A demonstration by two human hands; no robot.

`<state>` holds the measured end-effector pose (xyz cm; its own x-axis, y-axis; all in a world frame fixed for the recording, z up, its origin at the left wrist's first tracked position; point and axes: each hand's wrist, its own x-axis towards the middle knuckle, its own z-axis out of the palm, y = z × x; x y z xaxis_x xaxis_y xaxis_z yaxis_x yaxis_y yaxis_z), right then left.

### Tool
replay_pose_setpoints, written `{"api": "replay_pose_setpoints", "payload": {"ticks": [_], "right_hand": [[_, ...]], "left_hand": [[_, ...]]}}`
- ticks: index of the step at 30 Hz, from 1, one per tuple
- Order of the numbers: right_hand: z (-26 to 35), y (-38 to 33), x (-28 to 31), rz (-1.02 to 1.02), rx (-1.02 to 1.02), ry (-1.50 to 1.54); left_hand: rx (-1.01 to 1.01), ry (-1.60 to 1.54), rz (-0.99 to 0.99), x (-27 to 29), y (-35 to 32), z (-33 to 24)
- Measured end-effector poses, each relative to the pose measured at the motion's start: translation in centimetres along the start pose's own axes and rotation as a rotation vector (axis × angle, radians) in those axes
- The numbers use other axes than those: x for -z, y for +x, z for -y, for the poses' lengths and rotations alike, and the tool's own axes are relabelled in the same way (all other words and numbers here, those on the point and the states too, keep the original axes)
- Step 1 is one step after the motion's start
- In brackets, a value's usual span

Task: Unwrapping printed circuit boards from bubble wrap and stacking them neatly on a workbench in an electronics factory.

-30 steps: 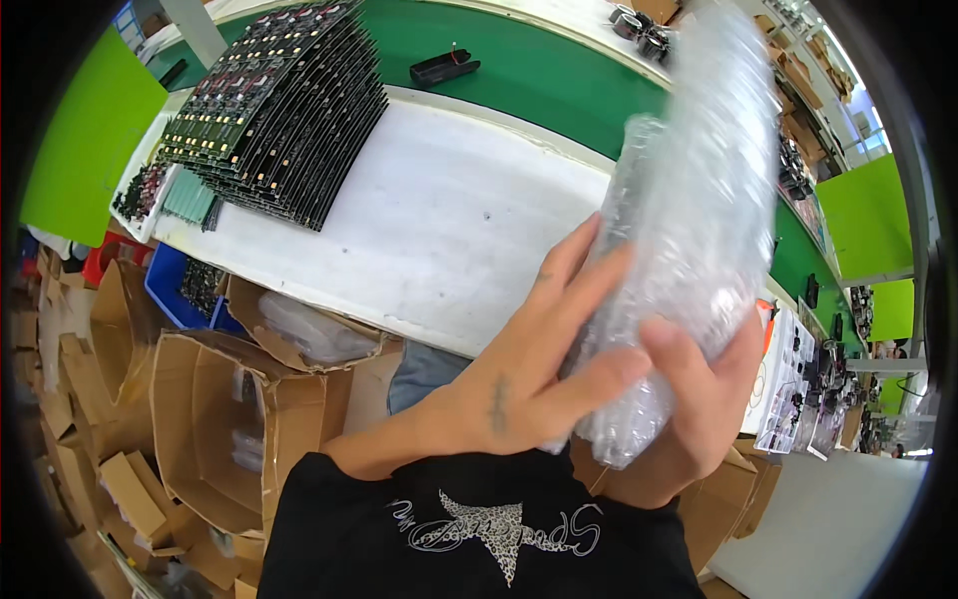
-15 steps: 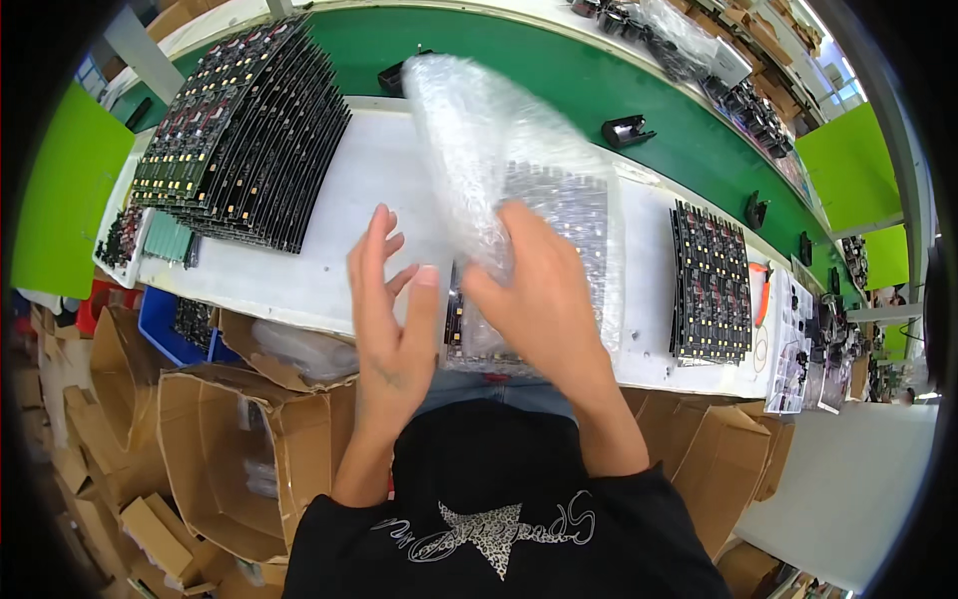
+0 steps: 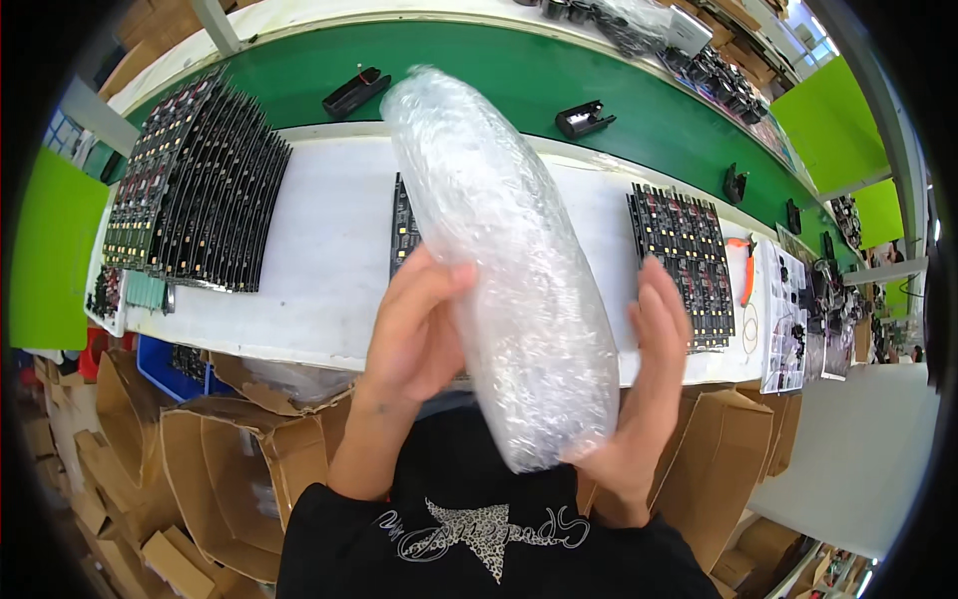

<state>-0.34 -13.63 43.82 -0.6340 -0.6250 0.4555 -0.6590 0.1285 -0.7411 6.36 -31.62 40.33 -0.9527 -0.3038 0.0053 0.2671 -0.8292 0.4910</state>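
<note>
A long, bunched-up piece of clear bubble wrap (image 3: pixel 509 260) is held up in front of me, slanting from upper left to lower right. My left hand (image 3: pixel 417 324) grips its left edge, thumb on the plastic and fingers curled behind. At its lower right end is my right hand (image 3: pixel 644 389), slightly blurred, the thumb touching the wrap and the fingers stretched apart from it. Behind the wrap, the edge of a black circuit board (image 3: pixel 402 232) shows on the white worktop (image 3: pixel 329 215); the rest of it is hidden.
A tall stack of circuit-board panels (image 3: pixel 195 190) stands at left, a smaller stack (image 3: pixel 689 265) at right beside orange-handled pliers (image 3: pixel 746 272). Beyond runs a green belt (image 3: pixel 459 55) with black plastic housings (image 3: pixel 585 119). Cardboard boxes (image 3: pixel 225 479) and a blue bin (image 3: pixel 165 364) sit below the worktop.
The bubble wrap has come up off the boards and toward me. My left hand has closed on it; my right hand has moved right and opened its fingers. The view has shifted slightly.
</note>
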Motion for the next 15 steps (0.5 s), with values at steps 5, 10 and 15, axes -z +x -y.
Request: {"api": "replay_pose_setpoints", "payload": {"ticks": [5, 10, 15], "right_hand": [[-1.0, -2.8, -0.8, 0.035, -0.281, 0.708], [-2.4, -2.5, -1.0, -0.17, -0.106, -0.039], [-2.9, -1.7, -1.2, -0.196, 0.12, -0.228]], "left_hand": [[0.099, 0.125, -0.037, -2.0, 2.2, 4.4], [-0.329, 0.852, -0.21, -3.0, 3.3, 5.4], [-0.137, 0.362, -0.135, -2.9, 1.2, 4.2]]}}
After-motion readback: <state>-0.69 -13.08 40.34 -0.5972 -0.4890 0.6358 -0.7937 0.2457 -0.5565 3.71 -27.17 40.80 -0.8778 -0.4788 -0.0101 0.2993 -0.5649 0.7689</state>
